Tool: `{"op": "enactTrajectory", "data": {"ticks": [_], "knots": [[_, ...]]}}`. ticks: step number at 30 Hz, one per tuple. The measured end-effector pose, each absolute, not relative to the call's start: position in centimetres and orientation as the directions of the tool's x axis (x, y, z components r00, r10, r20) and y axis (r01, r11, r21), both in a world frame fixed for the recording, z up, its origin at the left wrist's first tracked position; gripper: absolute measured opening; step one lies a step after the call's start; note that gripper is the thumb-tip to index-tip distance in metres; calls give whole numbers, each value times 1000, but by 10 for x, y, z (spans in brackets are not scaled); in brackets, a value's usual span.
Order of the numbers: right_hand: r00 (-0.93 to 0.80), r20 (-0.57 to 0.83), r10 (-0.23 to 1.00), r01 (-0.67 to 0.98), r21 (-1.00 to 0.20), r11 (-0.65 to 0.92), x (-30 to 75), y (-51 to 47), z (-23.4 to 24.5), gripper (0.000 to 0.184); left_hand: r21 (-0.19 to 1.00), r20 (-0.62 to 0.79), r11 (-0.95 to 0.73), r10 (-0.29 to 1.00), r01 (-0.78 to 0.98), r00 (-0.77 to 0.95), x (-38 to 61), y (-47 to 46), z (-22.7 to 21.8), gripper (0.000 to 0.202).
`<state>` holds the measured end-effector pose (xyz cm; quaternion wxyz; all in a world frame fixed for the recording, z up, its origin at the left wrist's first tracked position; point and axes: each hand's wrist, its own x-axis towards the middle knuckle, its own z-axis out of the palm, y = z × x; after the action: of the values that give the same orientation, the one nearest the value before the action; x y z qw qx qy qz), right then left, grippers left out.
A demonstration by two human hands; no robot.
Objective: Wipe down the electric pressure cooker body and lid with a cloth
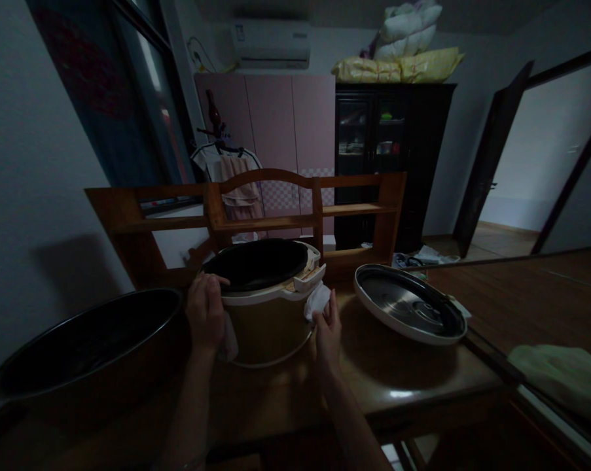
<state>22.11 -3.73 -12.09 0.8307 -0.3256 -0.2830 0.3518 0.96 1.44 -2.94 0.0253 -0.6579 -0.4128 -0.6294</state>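
Right hand (329, 327) on a cloth (317, 300), left hand (207, 311) at the cooker (270, 330)

The cooker is stood uncovered on the table (393, 376) at the centre of the frame. The cloth is pinched by the right hand at the cooker's right side. The left hand is curled at the left side; whether anything is gripped there cannot be told. A lid (407, 304) is laid inner face up at centre right, a black pot (89, 340) at lower left. Wiping of the outside seems to be in hand; next, steadying would be needed while the cloth is drawn along
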Motion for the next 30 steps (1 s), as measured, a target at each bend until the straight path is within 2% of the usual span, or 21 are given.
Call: {"op": "enactTrajectory", "data": {"ticks": [10, 17, 30], "knots": [[603, 272, 750, -349, -756, 554, 222, -40, -120, 86, 477, 858, -667, 494, 572, -140, 9, 18, -30, 41], [521, 307, 797, -204, -861, 465, 215, -53, -119, 59, 464, 867, -679, 480, 569, -135, 9, 17, -31, 40], [420, 327, 847, -134, -900, 415, 202, -52, -105, 74, 472, 861, -668, 490, 575, -137, 10, 16, -30, 40]]}}
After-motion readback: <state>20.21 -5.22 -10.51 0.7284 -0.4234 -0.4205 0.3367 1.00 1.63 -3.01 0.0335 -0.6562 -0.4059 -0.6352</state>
